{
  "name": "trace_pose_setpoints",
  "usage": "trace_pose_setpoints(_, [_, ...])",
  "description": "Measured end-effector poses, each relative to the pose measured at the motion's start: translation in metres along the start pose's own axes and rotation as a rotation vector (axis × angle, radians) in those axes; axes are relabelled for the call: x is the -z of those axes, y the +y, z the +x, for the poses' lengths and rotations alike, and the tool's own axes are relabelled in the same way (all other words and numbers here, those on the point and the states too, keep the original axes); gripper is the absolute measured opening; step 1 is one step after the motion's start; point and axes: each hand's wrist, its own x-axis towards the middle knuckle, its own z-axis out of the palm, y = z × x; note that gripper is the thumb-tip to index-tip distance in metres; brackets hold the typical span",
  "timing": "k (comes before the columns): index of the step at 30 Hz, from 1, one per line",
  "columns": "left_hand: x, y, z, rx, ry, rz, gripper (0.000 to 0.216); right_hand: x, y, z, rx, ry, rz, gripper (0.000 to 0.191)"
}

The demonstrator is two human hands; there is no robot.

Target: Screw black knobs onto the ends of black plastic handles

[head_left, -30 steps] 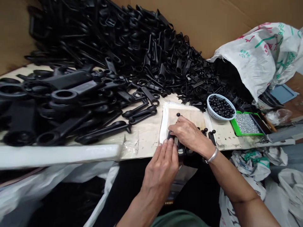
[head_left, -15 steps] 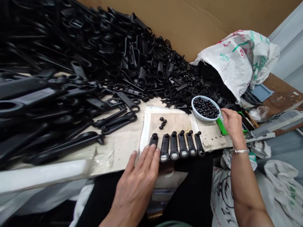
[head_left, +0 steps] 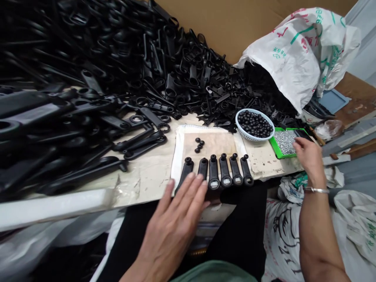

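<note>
My left hand (head_left: 176,215) lies flat with its fingers stretched out at the table's front edge. Its fingertips cover the lower ends of two black plastic handles, the leftmost handle (head_left: 186,170) and the one beside it (head_left: 203,167). More such handles (head_left: 225,170) stand in a row to the right, each topped by a small round knob. Behind the row, a few loose black knobs (head_left: 199,145) rest on a white-edged mat (head_left: 217,141). My right hand (head_left: 310,158) is at the right side of a green tray (head_left: 278,152) of small silvery metal pieces (head_left: 284,141). Its fingers are curled together; whatever they hold is hidden.
A pale blue basket (head_left: 255,138) of black balls stands left of the green tray. Heaped black plastic parts (head_left: 164,78) fill the back and left. A white sack (head_left: 282,51) spills parts at the back right. White foam (head_left: 58,207) lines the front left edge.
My right hand has moved right from beside the basket to the far side of the green tray, uncovering its metal pieces. The left hand has shifted slightly right, across the second handle. The view has tilted.
</note>
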Motion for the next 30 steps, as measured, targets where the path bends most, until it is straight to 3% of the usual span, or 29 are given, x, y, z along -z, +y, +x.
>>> trace_pose_setpoints(3, [0.002,0.014,0.01,-0.067,0.044,-0.236,0.033,-0.019,0.005,0.015,0.114,-0.241,-0.119,0.039])
trace_pose_setpoints(8, [0.01,0.034,0.015,0.015,0.054,-0.658,0.022,-0.035,0.011,0.034,0.161,-0.367,-0.154,0.035])
trace_pose_setpoints(10, [0.01,0.042,0.014,0.15,-0.028,-0.89,0.02,-0.036,0.013,0.035,0.163,-0.354,-0.177,0.026])
trace_pose_setpoints(12, [0.007,0.048,0.014,0.35,-0.211,-1.158,0.02,-0.036,0.013,0.033,0.148,-0.315,-0.197,0.02])
trace_pose_setpoints(14, [0.002,0.052,0.014,0.591,-0.409,-1.419,0.024,-0.034,0.012,0.03,0.119,-0.263,-0.219,0.021])
trace_pose_setpoints(16, [-0.004,0.055,0.014,0.808,-0.524,-1.654,0.034,-0.034,0.01,0.027,0.083,-0.203,-0.246,0.026])
trace_pose_setpoints(21, [-0.01,0.057,0.016,1.13,-0.531,-2.081,0.046,-0.034,0.001,0.025,0.035,-0.128,-0.271,0.03])
trace_pose_setpoints(26, [-0.013,0.059,0.021,1.205,-0.498,-2.307,0.033,-0.021,-0.012,0.024,0.021,-0.04,-0.078,0.024])
trace_pose_setpoints(30, [-0.015,0.062,0.028,1.276,-0.477,-2.413,0.042,0.008,-0.049,-0.013,0.041,0.027,0.185,0.018])
